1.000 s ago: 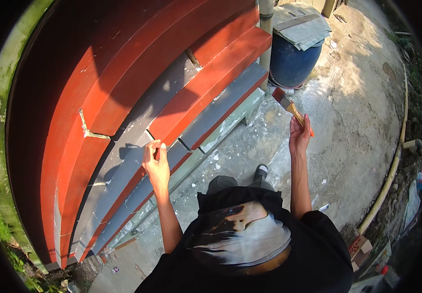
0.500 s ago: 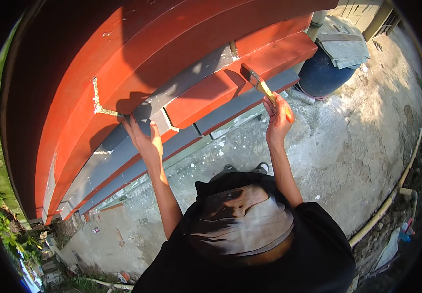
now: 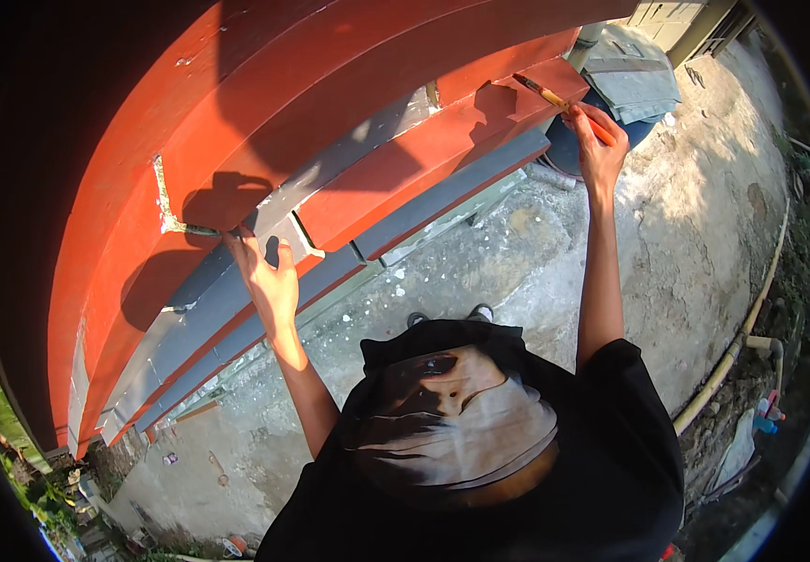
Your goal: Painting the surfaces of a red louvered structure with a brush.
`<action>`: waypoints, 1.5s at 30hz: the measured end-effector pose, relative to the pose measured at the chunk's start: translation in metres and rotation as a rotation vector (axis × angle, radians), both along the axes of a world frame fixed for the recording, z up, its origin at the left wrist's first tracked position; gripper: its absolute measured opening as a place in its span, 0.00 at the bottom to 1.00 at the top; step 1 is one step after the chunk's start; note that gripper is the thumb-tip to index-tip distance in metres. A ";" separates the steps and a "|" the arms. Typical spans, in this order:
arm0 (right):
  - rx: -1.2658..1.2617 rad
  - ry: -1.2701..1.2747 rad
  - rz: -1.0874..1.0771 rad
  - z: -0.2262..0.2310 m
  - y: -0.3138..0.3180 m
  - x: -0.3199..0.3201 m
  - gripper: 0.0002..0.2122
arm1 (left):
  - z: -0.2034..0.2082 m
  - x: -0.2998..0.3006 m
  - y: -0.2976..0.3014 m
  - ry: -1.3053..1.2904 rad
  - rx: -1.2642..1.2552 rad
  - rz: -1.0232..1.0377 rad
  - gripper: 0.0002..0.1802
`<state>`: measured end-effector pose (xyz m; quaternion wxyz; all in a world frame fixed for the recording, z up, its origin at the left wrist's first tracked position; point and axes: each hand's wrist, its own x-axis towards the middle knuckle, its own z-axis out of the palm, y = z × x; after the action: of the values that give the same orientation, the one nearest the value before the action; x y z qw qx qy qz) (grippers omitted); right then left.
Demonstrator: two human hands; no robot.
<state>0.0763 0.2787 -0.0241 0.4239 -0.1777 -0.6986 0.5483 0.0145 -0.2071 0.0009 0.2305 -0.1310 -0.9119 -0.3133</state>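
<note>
A paintbrush (image 3: 549, 96) with a yellow and orange handle is gripped in my right hand (image 3: 602, 145). The brush appears narrow from this angle, and its dark bristles are at the red painted ledge (image 3: 377, 183), close to the ledge's far right end. Whether the bristles touch the paint I cannot tell. My left hand (image 3: 269, 281) rests on a grey strip of the stepped structure, beside the lower edge of the red wall (image 3: 143, 159). Its thumb stands apart from the fingers, and it appears to hold nothing. Next to it is a bare grey block (image 3: 294, 234) with a pale edge.
A dark blue drum (image 3: 564, 145) with grey sheets (image 3: 632, 75) on top stands past the ledge's right end. Below the ledges lies a rough concrete floor (image 3: 517, 244) spotted with white. A pale pipe (image 3: 737, 389) runs along the right side. An unpainted joint (image 3: 166, 201) marks the wall.
My right hand has moved right and farther away, carrying the paintbrush toward the ledge's end. The brush has turned from its broad face to a narrow side. My left hand remains beside the wall.
</note>
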 end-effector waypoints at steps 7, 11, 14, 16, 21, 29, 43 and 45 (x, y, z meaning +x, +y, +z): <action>0.601 -0.197 0.030 0.044 0.000 -0.006 0.11 | 0.005 0.000 0.003 -0.070 -0.035 0.050 0.38; 0.733 -0.223 0.073 0.048 0.009 -0.017 0.10 | 0.006 0.000 0.007 -0.100 -0.031 0.069 0.38; 0.818 -0.247 0.182 0.055 0.013 -0.024 0.11 | 0.010 0.000 0.014 -0.083 -0.021 0.068 0.37; 0.888 -0.301 0.209 0.056 0.013 -0.029 0.11 | 0.008 -0.001 0.012 -0.072 -0.021 0.065 0.37; 0.849 -0.288 0.289 0.061 0.008 -0.022 0.10 | 0.009 0.000 0.014 -0.092 0.000 0.066 0.39; 0.918 -0.314 0.281 0.057 0.018 -0.024 0.10 | 0.003 0.001 0.009 -0.106 -0.023 0.108 0.41; 0.865 -0.209 0.391 0.053 -0.017 -0.013 0.09 | 0.004 0.001 0.008 -0.127 -0.015 0.095 0.42; 0.900 -0.187 0.315 0.052 -0.010 -0.014 0.09 | 0.003 0.002 0.007 -0.132 -0.008 0.100 0.42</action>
<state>0.0618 0.2689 0.0283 0.3058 0.0827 -0.9199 0.2310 0.0160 -0.2005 0.0044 0.1848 -0.0652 -0.9317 -0.3060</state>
